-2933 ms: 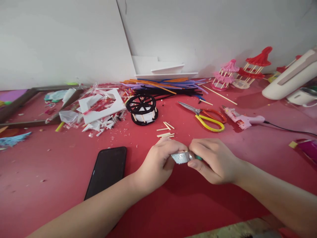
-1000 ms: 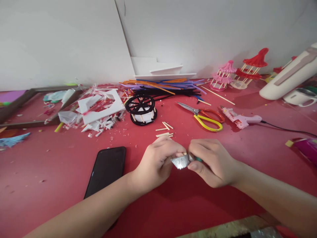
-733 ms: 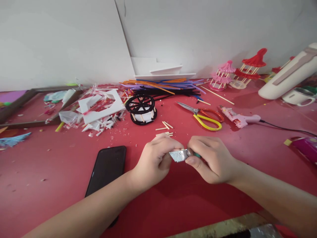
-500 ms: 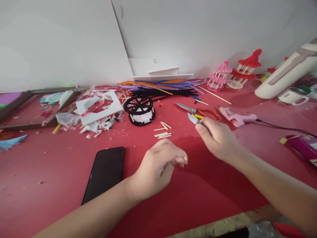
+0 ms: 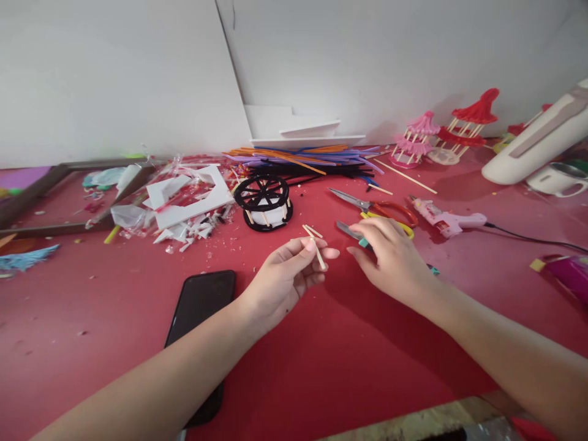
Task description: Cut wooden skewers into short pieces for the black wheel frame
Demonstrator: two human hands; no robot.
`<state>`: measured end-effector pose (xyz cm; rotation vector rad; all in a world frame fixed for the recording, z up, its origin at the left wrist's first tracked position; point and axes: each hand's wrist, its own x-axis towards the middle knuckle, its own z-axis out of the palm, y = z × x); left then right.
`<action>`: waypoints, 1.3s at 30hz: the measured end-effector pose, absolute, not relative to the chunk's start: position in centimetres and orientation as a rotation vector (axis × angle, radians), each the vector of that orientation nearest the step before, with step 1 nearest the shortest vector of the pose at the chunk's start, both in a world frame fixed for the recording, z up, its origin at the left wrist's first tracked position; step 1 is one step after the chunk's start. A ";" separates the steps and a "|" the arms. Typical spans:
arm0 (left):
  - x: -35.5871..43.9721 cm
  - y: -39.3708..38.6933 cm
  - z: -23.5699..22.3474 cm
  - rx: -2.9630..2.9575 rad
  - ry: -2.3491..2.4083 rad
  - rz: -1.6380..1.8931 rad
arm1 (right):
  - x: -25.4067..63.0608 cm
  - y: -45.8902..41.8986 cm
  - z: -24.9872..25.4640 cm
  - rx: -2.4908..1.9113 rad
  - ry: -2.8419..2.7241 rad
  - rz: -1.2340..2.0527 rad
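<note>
Left hand (image 5: 287, 272) palm-up, pinching stick (image 5: 316, 251)

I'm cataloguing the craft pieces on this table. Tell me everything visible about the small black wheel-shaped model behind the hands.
The wheel model is a short drum standing upright on the red table. Its top is a black ring with spokes meeting at a hub, seemingly fuzzy pipe cleaner, and a matching black ring forms the base. Thin pale wooden sticks join the two rings around a white core. It sits just in front of the pile of coloured pipe cleaners, right of the white foam scraps. Neither hand touches it.
</note>
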<state>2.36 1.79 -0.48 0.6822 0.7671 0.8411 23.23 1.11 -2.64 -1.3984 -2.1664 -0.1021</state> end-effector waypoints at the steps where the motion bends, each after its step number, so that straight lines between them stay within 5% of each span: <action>1: 2.4 1.7 -0.5 0.671 0.759 0.823 | 23.0 0.8 -2.2 -1.285 -2.147 -0.016; 6: 2.6 1.6 -0.4 0.694 0.696 0.768 | 22.1 -0.3 -0.8 -0.931 -2.118 0.259; 22: 2.6 1.1 -0.6 1.350 0.807 0.711 | 22.7 -0.2 -0.5 -0.803 -2.169 0.295; 31: 2.6 1.1 -1.0 1.403 1.036 0.965 | 24.8 1.1 -1.9 -1.752 -2.265 -0.250; 39: 2.7 1.1 -0.7 1.393 1.018 0.977 | 23.3 -0.2 -1.7 -1.481 -2.184 -0.031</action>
